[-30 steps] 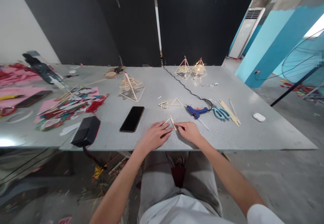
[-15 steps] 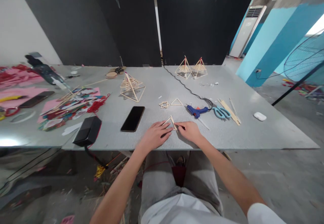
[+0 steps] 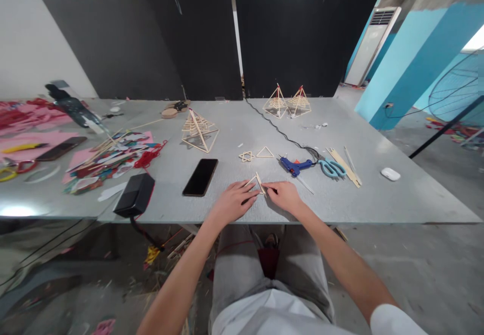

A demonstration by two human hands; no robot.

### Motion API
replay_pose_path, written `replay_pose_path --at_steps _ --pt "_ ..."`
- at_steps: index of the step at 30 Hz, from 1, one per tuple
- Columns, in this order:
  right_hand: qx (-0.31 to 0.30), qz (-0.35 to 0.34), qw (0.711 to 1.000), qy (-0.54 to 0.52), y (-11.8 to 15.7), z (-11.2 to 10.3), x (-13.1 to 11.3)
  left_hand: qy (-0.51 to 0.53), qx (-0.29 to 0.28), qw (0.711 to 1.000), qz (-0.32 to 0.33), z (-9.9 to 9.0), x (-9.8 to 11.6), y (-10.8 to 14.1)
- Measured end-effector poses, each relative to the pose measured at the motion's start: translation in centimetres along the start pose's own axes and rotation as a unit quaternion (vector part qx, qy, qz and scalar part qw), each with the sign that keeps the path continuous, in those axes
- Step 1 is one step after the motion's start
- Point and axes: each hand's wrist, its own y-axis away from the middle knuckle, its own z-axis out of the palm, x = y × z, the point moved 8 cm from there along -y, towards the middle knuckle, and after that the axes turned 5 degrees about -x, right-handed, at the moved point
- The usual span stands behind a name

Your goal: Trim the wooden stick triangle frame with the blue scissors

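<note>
Near the table's front edge lies a small triangle of thin wooden sticks (image 3: 260, 182). My left hand (image 3: 235, 200) rests over its left side, fingers stretched out and spread, hiding part of it. From the right, my right hand (image 3: 283, 194) has its fingers curled in, with thumb and index finger at the triangle's right-hand stick. Just beyond are a small stick star (image 3: 246, 156) and another stick triangle (image 3: 265, 152). A blue glue gun (image 3: 295, 165) lies right of them, with a clear glue stick (image 3: 305, 185) below it.
Light-blue scissors (image 3: 331, 168), flat wooden sticks (image 3: 343, 167) and a white case (image 3: 390, 174) lie to the right. A phone (image 3: 200, 177) and black box (image 3: 134, 194) stand left. Stick pyramids (image 3: 199, 132) sit farther back, before black panels (image 3: 302, 42). Coloured scraps (image 3: 113, 161) cover the left.
The view has shifted slightly, so the scene sits a little farther right. Both hands stay at the small triangle with hardly any movement.
</note>
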Motion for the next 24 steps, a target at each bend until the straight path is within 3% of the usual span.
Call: replay_pose_path --at_steps 24 --pt "-0.005 -0.005 1.000 -0.008 0.17 -0.17 -0.33 0.005 0.001 1.000 0.004 0.00 -0.03 -0.05"
